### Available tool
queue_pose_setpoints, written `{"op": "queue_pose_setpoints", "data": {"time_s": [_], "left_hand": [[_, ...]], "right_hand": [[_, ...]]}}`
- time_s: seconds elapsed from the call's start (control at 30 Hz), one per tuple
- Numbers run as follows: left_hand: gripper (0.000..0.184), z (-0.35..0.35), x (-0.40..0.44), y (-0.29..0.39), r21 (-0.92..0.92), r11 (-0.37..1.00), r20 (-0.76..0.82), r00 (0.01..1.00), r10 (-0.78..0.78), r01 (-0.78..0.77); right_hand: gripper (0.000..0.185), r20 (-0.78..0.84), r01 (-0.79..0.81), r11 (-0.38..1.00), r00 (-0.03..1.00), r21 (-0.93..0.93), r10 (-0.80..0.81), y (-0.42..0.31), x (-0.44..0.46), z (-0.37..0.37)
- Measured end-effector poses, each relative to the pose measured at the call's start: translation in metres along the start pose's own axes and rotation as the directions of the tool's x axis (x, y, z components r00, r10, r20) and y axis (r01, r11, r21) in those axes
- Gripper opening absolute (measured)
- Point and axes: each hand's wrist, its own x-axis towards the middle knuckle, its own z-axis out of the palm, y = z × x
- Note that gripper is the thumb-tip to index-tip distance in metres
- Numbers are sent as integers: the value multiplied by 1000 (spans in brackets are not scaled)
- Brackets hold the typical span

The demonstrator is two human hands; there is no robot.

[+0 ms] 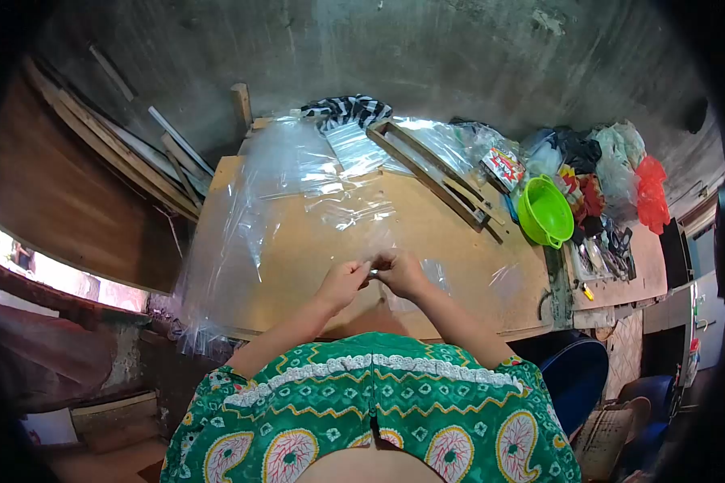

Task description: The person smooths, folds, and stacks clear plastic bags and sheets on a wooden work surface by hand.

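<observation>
The tan tabletop (475,266) bears clear, glossy, crinkled plastic (350,211) near the left hand (344,285) and right hand (403,275), both curled, grip unclear

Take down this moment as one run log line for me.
left hand, right hand: close together, grip contents unclear | ahead: clear plastic sheets, wooden frame | surface: brown tabletop | right: green basin

Lettering on the red-and-white box (503,167) is too small to read.
</observation>
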Motion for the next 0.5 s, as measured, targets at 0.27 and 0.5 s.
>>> {"op": "queue_pose_setpoints", "data": {"time_s": [0.27,0.5], "left_hand": [[22,-45,24,36,192,954,-147,954,260,-230],[22,-150,51,45,298,947,-608,742,283,-118]], "right_hand": [[7,-509,34,828,803,559,310,68,9,-79],[9,-738,227,740,465,633,489,96,-21,-113]]}}
